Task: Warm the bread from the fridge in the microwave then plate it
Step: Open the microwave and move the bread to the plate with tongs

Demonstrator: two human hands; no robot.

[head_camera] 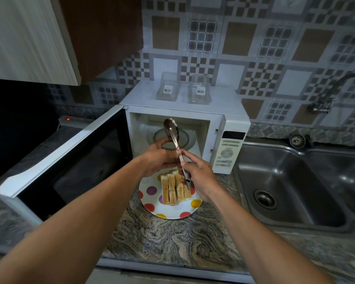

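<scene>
1. Here's the bread [175, 189]: a row of slices standing on edge on the spotted plate [164, 210], which sits on the bench [172, 242] just in front of the microwave [228, 150].
2. The microwave is at 12 o'clock from the plate. Its door [66, 160] is swung wide out towards 9 o'clock, and the turntable [184, 140] inside shows bare.
3. The right hand [199, 177] hovers over the plate's 1 o'clock edge, thumb and fingers pinching the handle end of the tongs [175, 141].
4. The tongs point up towards 12 o'clock, tips in front of the open cavity. Those tips look empty, with no slice between them.
5. The left hand [159, 158] is curled right against the tongs' shaft from the 9 o'clock side. Whether it grips them or only cups beside them, I cannot tell.
6. My read: warming is over and plating looks all but done, since the slices are on the plate and nothing shows in the cavity.
7. Next move, I'd say: lay the tongs on the bench clear of the plate, then swing the door shut. That calls for a free hand reaching to 9 o'clock without a forearm brushing the upright slices, which could topple.
8. Off at 3 o'clock is the sink [295, 181], and two jars [168, 87] stand on top of the microwave.
</scene>
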